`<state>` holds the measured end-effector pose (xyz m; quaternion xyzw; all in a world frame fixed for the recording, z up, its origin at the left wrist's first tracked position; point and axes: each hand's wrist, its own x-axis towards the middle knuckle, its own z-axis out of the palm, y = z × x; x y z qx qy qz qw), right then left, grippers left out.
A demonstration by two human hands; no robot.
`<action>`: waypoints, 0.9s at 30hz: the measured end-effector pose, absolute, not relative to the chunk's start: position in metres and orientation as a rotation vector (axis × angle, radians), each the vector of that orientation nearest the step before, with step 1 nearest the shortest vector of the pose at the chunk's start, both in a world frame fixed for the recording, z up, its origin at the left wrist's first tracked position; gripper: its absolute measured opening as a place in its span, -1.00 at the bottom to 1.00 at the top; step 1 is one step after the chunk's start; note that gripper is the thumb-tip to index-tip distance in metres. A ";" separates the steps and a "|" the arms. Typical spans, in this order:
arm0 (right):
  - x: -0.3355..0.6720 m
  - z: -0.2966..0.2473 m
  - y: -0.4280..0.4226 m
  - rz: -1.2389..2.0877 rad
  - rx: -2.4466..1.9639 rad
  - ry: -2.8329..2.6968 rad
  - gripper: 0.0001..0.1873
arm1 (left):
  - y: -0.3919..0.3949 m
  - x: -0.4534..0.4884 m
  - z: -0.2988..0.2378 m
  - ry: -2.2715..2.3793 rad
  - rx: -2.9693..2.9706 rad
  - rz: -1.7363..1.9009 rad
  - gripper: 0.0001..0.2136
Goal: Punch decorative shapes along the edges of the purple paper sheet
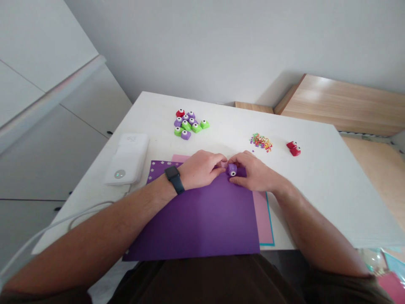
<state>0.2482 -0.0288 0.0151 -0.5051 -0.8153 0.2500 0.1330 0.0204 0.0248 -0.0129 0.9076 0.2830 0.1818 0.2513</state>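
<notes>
**Small purple punch held at the top edge of a purple sheet**

A purple punch (232, 169) is pinched in the grip of the right hand (256, 173), set on the far edge of a purple sheet (202, 219) that lies on the table (316, 177). The left hand (202, 169) is curled just beside it, fingertips touching the punch; whether its grip pinches anything cannot be told. A row of small star holes (158, 165) is seen along the sheet's far left corner, so the work seems barely begun: most of the edge is uncut. A pink sheet (262, 211) lies underneath. Further back, a pile of punches (189, 123), a heap of confetti (261, 141) and a red punch (294, 148) are seen.
</notes>
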 end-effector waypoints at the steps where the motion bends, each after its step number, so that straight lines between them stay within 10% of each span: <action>1: 0.248 0.015 -0.029 0.728 -1.467 -2.358 -0.65 | 0.025 0.020 -0.013 0.769 2.471 0.495 -0.79; 27: 0.251 0.017 -0.029 0.578 -1.411 -2.280 -0.75 | 0.021 0.023 -0.009 0.805 2.571 0.485 -0.76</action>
